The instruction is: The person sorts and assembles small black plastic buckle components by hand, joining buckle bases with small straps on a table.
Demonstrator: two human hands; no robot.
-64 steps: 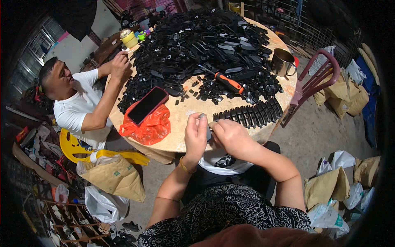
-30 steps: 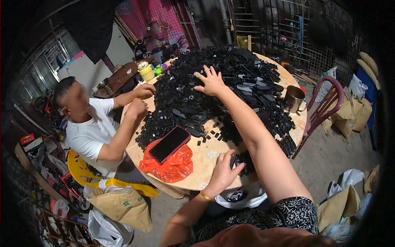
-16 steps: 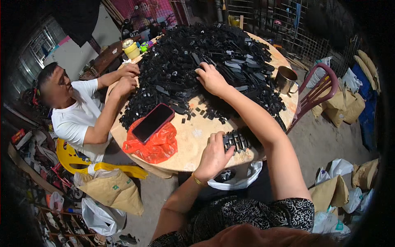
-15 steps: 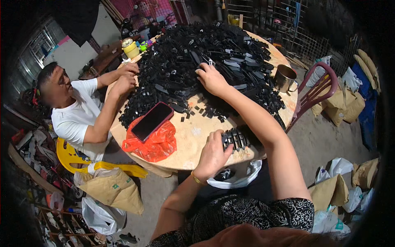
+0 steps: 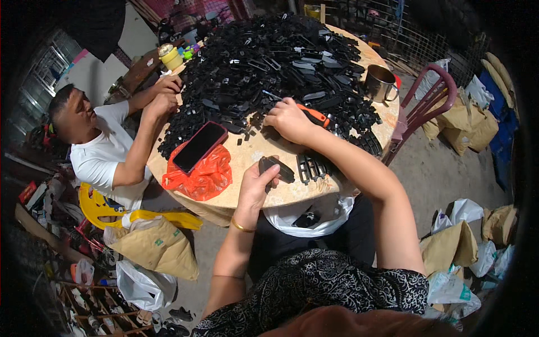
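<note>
Close to the table's near edge, my left hand (image 5: 259, 182) is closed around dark, elongated plastic pieces (image 5: 285, 171), thumb on top. My right hand (image 5: 289, 121) has curled fingers at the near side of a big heap of black plastic parts (image 5: 252, 67). A screwdriver (image 5: 315, 115) with an orange and black handle runs through that hand, its thin shaft pointing to the far left; the fingertips are hidden. Several black slotted frames (image 5: 312, 169) lie in a row right of my left hand.
A phone (image 5: 200, 147) lies on a red plastic bag (image 5: 205, 178) at the left. At the right stand a metal mug (image 5: 379, 84) and a maroon chair (image 5: 432, 92). A white bag (image 5: 306, 229) hangs open below the table edge. Across to the left, a person in white (image 5: 106, 140) handles parts.
My right hand has drawn back from the heap, and the screwdriver now shows at it. My left hand has left the row of frames and lifted dark plastic pieces. The view has shifted slightly.
</note>
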